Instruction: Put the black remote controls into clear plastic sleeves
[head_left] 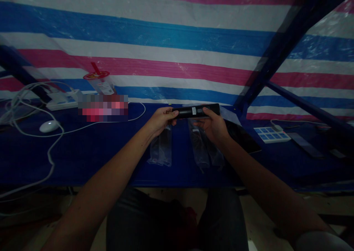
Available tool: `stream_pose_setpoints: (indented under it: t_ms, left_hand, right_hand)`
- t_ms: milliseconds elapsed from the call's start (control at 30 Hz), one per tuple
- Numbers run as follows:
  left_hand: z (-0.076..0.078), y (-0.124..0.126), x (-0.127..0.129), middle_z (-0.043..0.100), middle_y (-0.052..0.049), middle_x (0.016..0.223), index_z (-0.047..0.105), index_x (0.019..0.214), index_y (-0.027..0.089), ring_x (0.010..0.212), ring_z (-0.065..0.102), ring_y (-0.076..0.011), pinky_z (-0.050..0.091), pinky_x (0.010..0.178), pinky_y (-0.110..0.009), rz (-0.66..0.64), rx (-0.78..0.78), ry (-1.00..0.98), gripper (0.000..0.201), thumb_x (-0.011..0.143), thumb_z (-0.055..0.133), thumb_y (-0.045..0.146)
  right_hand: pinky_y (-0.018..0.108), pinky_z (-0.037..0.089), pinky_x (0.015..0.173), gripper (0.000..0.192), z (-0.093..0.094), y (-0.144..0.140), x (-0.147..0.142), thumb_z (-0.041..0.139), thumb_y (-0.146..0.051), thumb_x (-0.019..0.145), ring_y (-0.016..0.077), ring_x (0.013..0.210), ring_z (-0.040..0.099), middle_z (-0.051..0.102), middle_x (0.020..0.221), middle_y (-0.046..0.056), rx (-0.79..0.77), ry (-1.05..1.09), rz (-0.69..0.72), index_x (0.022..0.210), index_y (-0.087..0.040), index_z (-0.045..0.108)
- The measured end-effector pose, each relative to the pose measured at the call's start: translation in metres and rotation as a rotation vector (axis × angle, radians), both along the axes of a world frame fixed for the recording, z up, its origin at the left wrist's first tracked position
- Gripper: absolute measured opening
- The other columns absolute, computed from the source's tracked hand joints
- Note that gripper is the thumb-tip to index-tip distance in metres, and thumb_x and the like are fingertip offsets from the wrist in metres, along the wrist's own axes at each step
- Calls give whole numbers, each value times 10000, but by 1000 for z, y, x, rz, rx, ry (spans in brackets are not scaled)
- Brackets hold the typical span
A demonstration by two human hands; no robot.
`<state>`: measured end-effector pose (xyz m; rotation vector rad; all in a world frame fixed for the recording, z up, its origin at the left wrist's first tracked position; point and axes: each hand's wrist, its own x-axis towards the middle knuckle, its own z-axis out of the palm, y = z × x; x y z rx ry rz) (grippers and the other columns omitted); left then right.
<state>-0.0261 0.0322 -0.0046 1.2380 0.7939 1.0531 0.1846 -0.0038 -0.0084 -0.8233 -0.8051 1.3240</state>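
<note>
Held level above the blue table is a black flashlight-like tube (pixel 188 112) with a small white label and a wider right end. My left hand (pixel 163 117) is closed on its left end, thumb on top. At the right end, my right hand (pixel 214 123) grips it, with the thumb pressed on the upper side. Below my left hand lies a clear plastic bag (pixel 160 151) with something dark inside. Two more clear bags, a left one (pixel 199 147) and a right one (pixel 215 153), lie under my right hand, also with dark contents.
On the left are a white mouse (pixel 49 126), loose white cables, a power strip (pixel 62 102) and a cup with a red straw (pixel 101 84). A dark flat panel (pixel 245 138), a white-and-blue gridded block (pixel 271 134) and a phone-like slab (pixel 306 145) lie right. Blue frame bars stand behind.
</note>
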Motion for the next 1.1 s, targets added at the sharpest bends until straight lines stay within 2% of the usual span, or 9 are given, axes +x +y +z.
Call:
stream_pose_setpoints:
  t_ms: [167,367,567,700,800,933,1000,1100]
  left_hand:
    - [-2,1,0,618,-33,650,664,796,106,501,535,-84,398,512,-234,-2,31,3,213,778,791,276]
    - [2,-3,2,617,-30,667,644,853,115,519,572,-111,448,505,-247,7,12,-10,299,766,812,347]
    - [8,-7,6,640,-55,699,623,870,123,554,635,-148,476,487,-249,80,-8,-26,247,810,763,318]
    - [13,-4,2,664,-74,760,590,885,133,547,658,-177,484,462,-272,248,-41,-118,180,817,698,259]
    - [16,2,-7,630,-35,714,545,858,163,486,622,-167,448,422,-264,465,-12,-194,146,810,649,253]
    - [15,12,-20,509,49,574,496,797,199,380,505,-121,362,375,-225,764,56,-236,102,809,581,253]
    - [14,15,-23,462,69,524,486,762,204,350,452,-107,319,355,-211,842,65,-205,96,803,561,249]
    - [11,18,-25,429,75,488,485,728,205,334,411,-103,272,337,-205,856,35,-169,93,787,544,245]
  right_hand:
    - [346,580,611,284,-1,0,1,767,-328,762,229,787,724,738,966,57,20,-11,15,996,-212,655]
    - [324,575,568,330,0,0,0,786,-361,754,233,790,730,747,972,57,10,14,5,1015,-215,648]
    - [333,572,580,398,0,3,1,663,-564,851,249,844,739,755,1038,97,-16,21,33,1046,-217,652]
    - [364,586,628,386,0,10,13,576,-585,885,258,845,751,757,1009,82,7,71,-23,1015,-230,651]
    - [380,588,681,357,0,13,21,556,-573,885,267,908,753,759,1060,87,11,61,-42,981,-239,640]
    - [407,582,717,318,0,12,24,577,-552,866,284,961,747,760,1114,91,15,54,-37,968,-255,631]
    - [401,580,719,303,1,11,23,583,-537,865,278,960,747,757,1140,82,29,56,-30,982,-261,630]
    - [387,581,722,282,3,10,23,573,-508,874,259,957,747,750,1175,63,34,47,-16,1016,-271,627]
